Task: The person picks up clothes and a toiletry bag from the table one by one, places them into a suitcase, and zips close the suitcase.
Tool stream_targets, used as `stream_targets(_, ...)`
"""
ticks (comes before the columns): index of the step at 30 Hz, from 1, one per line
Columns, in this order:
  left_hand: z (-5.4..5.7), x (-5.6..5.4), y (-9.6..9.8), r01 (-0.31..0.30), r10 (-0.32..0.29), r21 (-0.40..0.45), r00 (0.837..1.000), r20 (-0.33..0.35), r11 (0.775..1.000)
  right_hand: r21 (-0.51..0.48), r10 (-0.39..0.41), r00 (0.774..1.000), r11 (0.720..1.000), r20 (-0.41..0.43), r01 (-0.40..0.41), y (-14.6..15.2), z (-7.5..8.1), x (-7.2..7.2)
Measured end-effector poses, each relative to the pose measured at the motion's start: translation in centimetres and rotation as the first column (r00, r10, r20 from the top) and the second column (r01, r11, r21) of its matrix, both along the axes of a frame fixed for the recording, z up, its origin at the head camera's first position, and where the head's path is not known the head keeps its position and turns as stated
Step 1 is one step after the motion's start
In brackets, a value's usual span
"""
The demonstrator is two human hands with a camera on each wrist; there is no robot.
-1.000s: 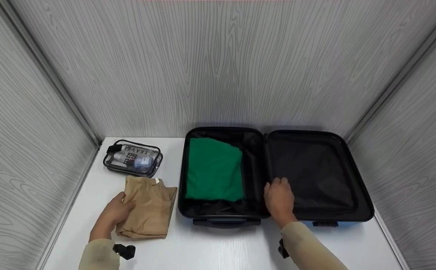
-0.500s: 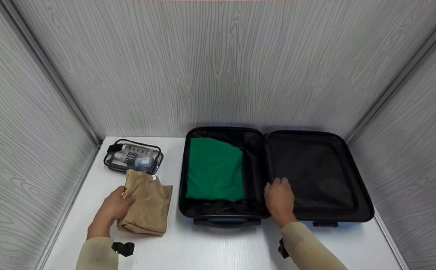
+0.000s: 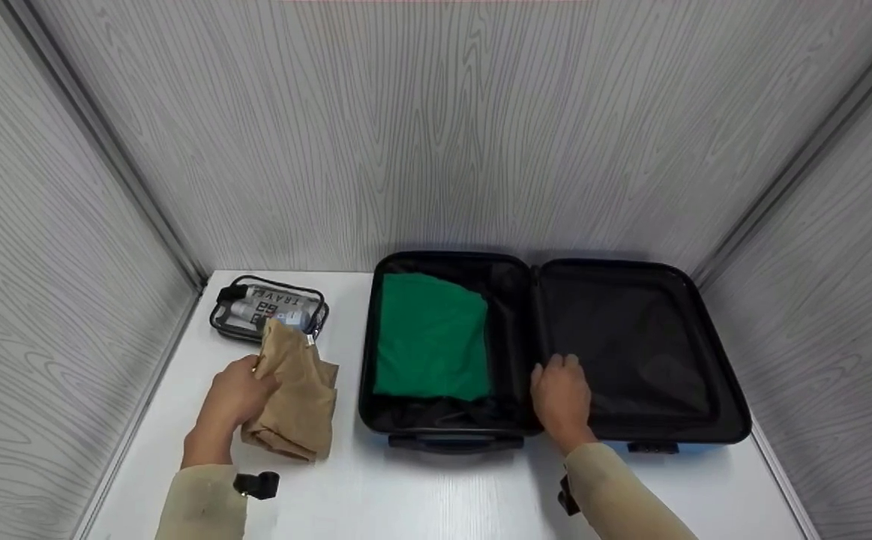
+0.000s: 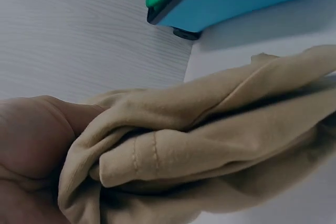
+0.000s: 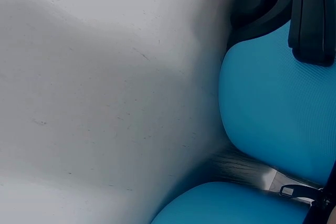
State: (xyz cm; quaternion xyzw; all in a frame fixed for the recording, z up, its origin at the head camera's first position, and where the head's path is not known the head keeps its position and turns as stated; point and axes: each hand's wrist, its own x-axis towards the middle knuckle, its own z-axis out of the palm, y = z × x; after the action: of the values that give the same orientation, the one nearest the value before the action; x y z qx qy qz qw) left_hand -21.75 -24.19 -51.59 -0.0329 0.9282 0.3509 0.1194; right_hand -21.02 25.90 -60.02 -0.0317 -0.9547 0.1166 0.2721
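Note:
A folded tan garment [image 3: 297, 397] with a small white label hangs in my left hand [image 3: 235, 394], which pinches its left side. In the left wrist view the garment's layers [image 4: 220, 135] and a double-stitched hem fill the middle, and the fingertips are hidden behind the cloth. My right hand [image 3: 561, 394] lies at the inner edge between the two halves of the open suitcase [image 3: 623, 337], fingers curled over the rim. From the right wrist the blue suitcase shell [image 5: 273, 98] shows. A folded green garment [image 3: 428, 337] lies in the left half.
A clear travel pouch [image 3: 259, 306] with bottles inside stands at the back left, partly covered by the tan garment. The suitcase handle [image 3: 454, 444] faces the front of the white table [image 3: 406, 502]. Grey wood-patterned walls [image 3: 443, 135] enclose the table on three sides.
My left hand has raised the tan garment and moved it slightly away from me, so its top now overlaps the pouch. The right hand and the suitcase stay in place.

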Motion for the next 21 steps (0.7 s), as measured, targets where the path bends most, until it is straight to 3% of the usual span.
stream_targets(8, 2.4, 0.3, 1.1, 0.008, -0.009, -0.026, 0.999, -0.046, 1.000, 0.009, -0.005, 1.000, 1.000, 0.007, 0.005, 0.0, -0.1, 0.1)
stream_targets(21, 5.0, 0.1, 2.8, -0.051, 0.050, -0.009, 0.990, -0.134, 0.999, -0.019, -0.021, 0.999, 1.000, 0.029, 0.021, -0.1, -0.2, -0.1)
